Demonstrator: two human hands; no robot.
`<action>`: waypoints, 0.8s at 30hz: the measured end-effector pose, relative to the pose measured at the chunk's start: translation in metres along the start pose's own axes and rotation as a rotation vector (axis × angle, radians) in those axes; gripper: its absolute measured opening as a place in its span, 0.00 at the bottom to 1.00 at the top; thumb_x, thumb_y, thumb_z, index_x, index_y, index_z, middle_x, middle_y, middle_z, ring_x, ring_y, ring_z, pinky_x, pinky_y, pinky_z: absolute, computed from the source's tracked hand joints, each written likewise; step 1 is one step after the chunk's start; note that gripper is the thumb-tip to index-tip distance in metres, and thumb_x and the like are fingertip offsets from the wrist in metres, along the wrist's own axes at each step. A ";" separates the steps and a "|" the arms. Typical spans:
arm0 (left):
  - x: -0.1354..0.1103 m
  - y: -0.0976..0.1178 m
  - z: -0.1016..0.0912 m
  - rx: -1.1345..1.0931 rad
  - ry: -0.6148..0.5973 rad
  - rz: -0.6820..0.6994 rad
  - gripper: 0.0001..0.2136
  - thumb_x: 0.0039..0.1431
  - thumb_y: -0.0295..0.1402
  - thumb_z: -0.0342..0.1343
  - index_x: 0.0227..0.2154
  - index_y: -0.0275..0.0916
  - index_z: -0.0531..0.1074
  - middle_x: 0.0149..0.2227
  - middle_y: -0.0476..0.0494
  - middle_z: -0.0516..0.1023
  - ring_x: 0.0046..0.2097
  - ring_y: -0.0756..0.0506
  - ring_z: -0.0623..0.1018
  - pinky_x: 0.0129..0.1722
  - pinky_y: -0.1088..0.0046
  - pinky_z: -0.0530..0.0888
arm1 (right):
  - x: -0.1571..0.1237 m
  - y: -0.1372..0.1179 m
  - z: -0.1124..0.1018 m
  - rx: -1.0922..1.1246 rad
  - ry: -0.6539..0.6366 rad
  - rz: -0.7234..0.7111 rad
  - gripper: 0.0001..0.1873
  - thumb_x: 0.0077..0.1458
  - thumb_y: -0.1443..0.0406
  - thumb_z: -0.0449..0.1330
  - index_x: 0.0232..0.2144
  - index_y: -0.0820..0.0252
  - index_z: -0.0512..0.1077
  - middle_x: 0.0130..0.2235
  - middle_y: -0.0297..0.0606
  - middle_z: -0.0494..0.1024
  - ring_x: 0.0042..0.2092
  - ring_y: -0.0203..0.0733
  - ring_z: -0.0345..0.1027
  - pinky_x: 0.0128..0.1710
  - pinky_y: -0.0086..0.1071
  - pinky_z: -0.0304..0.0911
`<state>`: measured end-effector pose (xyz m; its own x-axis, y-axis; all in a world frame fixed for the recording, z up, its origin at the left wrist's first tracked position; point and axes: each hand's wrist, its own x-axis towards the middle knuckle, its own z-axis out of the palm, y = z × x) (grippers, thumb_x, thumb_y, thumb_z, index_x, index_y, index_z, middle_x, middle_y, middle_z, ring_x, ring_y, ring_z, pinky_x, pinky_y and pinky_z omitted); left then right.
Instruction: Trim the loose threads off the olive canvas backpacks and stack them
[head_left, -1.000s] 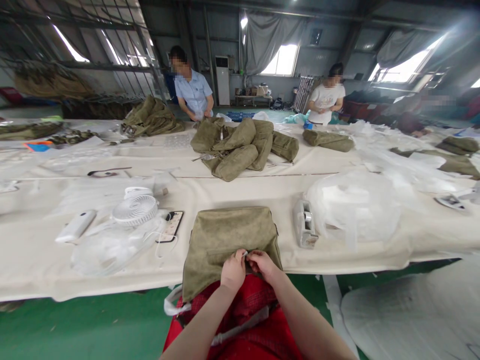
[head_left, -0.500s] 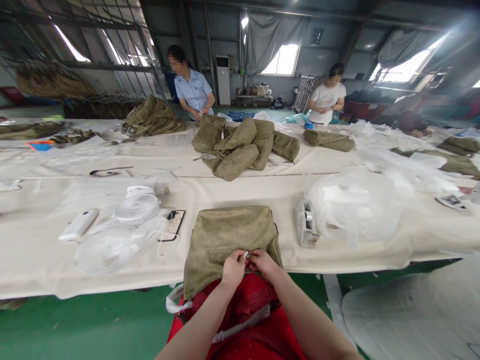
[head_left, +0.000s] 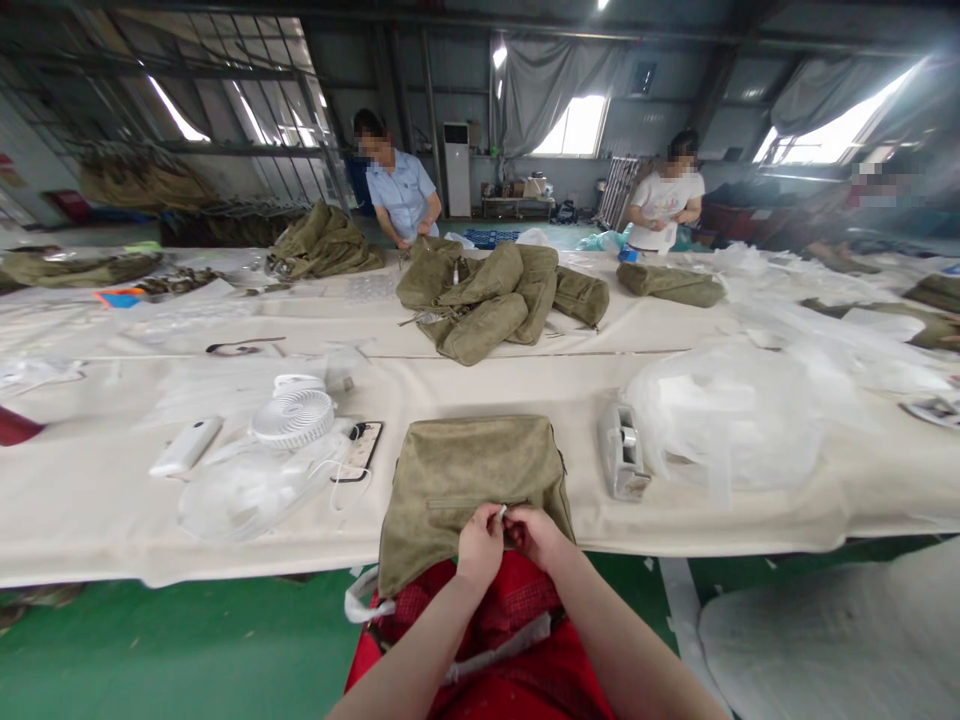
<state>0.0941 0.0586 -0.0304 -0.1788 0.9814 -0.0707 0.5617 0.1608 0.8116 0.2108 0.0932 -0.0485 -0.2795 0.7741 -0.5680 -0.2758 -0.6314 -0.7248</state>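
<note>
An olive-green bag (head_left: 480, 460) with a zipped slit on its face lies at the table's front edge, its lower part hanging toward my lap. Over the right end of that zip, my left hand (head_left: 481, 542) and my right hand (head_left: 534, 535) meet, thumbs and fingertips pinched together. Between the fingertips shows a small white piece (head_left: 502, 511), too small to tell whether it is paper, film or tape. Both hands are closed; the fingers hide most of what is held. A whitish wrapped strap (head_left: 364, 600) hangs from the bag's lower left corner.
Right of the bag stands a tape dispenser (head_left: 624, 455) beside a heap of clear plastic bags (head_left: 727, 420). On the left lie a white fan (head_left: 294, 418), a phone (head_left: 367, 450) and a white device (head_left: 186, 447). More olive bags (head_left: 487, 300) are piled across the table, where two people stand.
The whole view has shifted slightly, so things appear a little farther right. My hands keep their pinch on the small white piece at the bag's zip.
</note>
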 end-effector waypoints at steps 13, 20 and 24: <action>-0.003 0.001 -0.013 0.012 -0.002 -0.086 0.10 0.58 0.34 0.49 0.32 0.40 0.74 0.31 0.45 0.80 0.34 0.48 0.78 0.36 0.74 0.71 | -0.013 -0.001 0.008 0.140 -0.033 -0.057 0.14 0.38 0.58 0.67 0.18 0.62 0.69 0.18 0.30 0.69 0.19 0.28 0.54 0.21 0.27 0.46; -0.004 -0.006 -0.008 -0.073 0.075 -0.031 0.11 0.57 0.36 0.50 0.36 0.41 0.76 0.36 0.46 0.80 0.38 0.47 0.78 0.41 0.72 0.74 | -0.017 -0.004 0.008 0.136 -0.049 -0.084 0.15 0.36 0.58 0.69 0.18 0.64 0.71 0.18 0.31 0.70 0.18 0.27 0.55 0.19 0.26 0.46; -0.006 -0.010 -0.006 -0.138 0.101 -0.029 0.11 0.55 0.36 0.52 0.37 0.41 0.76 0.38 0.45 0.80 0.40 0.47 0.78 0.44 0.70 0.74 | -0.017 -0.005 0.007 0.135 -0.057 -0.078 0.15 0.36 0.58 0.69 0.18 0.64 0.71 0.18 0.31 0.70 0.18 0.27 0.55 0.19 0.26 0.47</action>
<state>0.0849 0.0510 -0.0345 -0.2771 0.9599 -0.0418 0.4404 0.1656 0.8824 0.2106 0.0824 -0.0324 -0.3031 0.8195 -0.4864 -0.4188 -0.5730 -0.7045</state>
